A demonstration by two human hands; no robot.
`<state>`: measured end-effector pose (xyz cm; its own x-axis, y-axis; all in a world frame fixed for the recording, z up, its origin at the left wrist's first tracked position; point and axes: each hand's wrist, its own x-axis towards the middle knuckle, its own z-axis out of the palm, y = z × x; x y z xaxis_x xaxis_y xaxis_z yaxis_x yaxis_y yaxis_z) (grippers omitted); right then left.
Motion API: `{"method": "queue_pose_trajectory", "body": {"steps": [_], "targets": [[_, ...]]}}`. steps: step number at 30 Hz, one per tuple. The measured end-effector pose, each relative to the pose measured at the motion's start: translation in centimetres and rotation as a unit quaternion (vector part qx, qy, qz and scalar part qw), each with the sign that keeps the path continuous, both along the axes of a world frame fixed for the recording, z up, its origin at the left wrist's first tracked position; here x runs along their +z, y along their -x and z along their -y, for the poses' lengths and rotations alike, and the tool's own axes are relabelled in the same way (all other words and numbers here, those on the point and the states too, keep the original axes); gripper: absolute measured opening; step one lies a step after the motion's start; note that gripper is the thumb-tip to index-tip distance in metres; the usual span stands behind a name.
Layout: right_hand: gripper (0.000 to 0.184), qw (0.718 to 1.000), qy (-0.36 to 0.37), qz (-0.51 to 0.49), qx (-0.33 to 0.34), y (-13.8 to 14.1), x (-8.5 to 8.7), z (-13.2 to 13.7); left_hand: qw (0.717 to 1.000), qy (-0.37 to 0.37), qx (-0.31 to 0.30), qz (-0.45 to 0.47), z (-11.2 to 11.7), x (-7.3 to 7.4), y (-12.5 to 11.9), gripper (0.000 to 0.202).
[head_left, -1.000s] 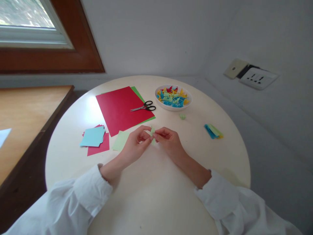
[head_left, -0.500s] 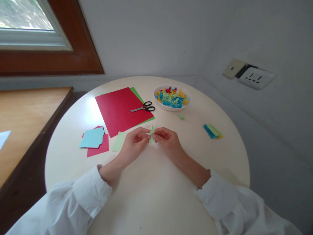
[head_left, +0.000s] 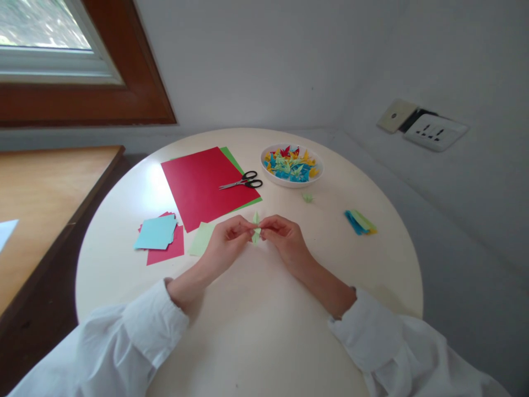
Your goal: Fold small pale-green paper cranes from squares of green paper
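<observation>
Between my two hands, over the middle of the round table, is a small pale green origami crane (head_left: pixel 256 235). My left hand (head_left: pixel 231 234) pinches it from the left with thumb and forefinger, and my right hand (head_left: pixel 285 236) pinches it from the right. Its pointed ends stick out above and below the fingertips, which cover part of it. Beside my left hand lies a pale green paper square (head_left: pixel 201 239). Beyond my right hand sits another small pale green folded piece (head_left: pixel 307 197) on the table.
A white bowl (head_left: pixel 291 184) of colourful folded paper cranes stands at the back. Black-handled scissors (head_left: pixel 242 182) rest on a large red sheet (head_left: pixel 202 184) over a green one. Light blue squares (head_left: pixel 155 233) on red ones lie left, folded paper strips (head_left: pixel 359 222) right.
Both hands stay in place on the crane. Only the fingertips have shifted slightly, the thumbs drawing a little apart so that more of its middle shows.
</observation>
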<state>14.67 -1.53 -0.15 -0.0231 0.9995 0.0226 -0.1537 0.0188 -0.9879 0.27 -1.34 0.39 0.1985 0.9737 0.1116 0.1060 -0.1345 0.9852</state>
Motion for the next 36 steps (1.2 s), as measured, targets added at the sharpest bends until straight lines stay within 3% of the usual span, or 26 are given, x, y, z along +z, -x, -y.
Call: {"method": "queue_pose_trajectory", "body": {"steps": [22,28,36], "targets": [[0.008,0.995,-0.076,0.062,-0.013,-0.3,0.2,0.4,0.999,0.032,-0.017,-0.009,0.5,1.2,-0.1,0.020],[0.007,0.997,-0.061,0.047,-0.006,-0.2,0.1,0.4,1.000,0.018,0.008,0.003,0.4,0.8,-0.2,0.015],[0.012,0.997,-0.071,0.037,-0.018,0.0,0.0,0.4,0.999,0.023,-0.013,0.043,0.4,0.1,-0.3,0.018]]}}
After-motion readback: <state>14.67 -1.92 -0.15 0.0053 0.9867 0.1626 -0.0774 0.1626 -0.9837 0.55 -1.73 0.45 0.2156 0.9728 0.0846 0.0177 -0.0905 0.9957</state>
